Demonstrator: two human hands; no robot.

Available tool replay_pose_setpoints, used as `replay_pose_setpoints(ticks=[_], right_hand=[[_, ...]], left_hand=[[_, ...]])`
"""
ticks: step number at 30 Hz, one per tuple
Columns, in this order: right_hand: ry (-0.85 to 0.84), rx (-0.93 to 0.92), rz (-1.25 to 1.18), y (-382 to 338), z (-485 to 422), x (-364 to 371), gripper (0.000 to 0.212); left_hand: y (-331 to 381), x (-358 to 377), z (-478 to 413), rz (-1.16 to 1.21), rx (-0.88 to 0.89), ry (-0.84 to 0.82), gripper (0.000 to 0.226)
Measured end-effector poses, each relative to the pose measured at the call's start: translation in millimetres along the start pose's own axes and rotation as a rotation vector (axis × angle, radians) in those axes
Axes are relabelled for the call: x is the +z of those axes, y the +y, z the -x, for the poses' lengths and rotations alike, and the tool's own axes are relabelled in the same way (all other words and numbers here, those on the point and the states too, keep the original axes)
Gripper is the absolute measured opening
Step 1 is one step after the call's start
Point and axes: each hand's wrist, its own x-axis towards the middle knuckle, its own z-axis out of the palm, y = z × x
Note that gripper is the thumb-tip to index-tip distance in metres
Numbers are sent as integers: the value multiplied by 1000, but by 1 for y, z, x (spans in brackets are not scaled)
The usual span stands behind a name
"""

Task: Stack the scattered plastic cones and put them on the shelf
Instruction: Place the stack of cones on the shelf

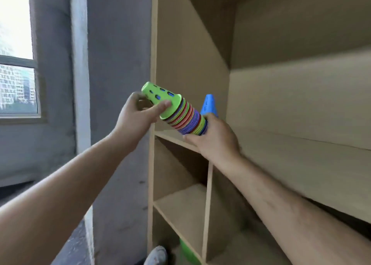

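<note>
Stack of plastic cones (186, 118), green outermost, tilted: left hand (134, 116) gripped tip end, right hand (216, 138) gripped base. Blue cone (209, 105) stood upright behind, within wooden shelf unit (281, 140).

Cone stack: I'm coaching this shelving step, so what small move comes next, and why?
Probably tip the stack upright and set its base on the shelf beside the blue cone: it hangs tilted, left hand gripping the green top, right hand holding the base.
</note>
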Motion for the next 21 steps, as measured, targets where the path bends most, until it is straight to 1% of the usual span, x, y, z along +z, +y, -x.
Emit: replay_pose_setpoints(ticks=[2, 5, 8, 11, 12, 14, 16, 19, 21], right_hand=[[-4, 156, 100, 12, -15, -24, 58], [-62, 398, 135, 33, -36, -40, 68], [-141, 527, 177, 53, -44, -35, 79], [-227, 567, 256, 67, -49, -25, 74], [-261, 577, 292, 71, -51, -21, 77], [-321, 593, 350, 78, -55, -13, 85], [-352, 574, 361, 83, -60, -7, 85], [-368, 557, 339, 86, -67, -1, 87], [-370, 560, 341, 86, -71, 7, 88]], left_hand=[[8, 43, -23, -3, 16, -62, 57], [13, 102, -47, -16, -1, -137, 54], [5, 144, -55, -91, -44, -200, 51], [-15, 164, -53, -208, -68, -245, 37], [-24, 167, -52, -235, -68, -251, 35], [-38, 170, -49, -256, -63, -266, 37], [-49, 171, -48, -249, -37, -254, 41], [-62, 173, -53, -258, -1, -211, 42], [-70, 171, -59, -276, 2, -188, 48]])
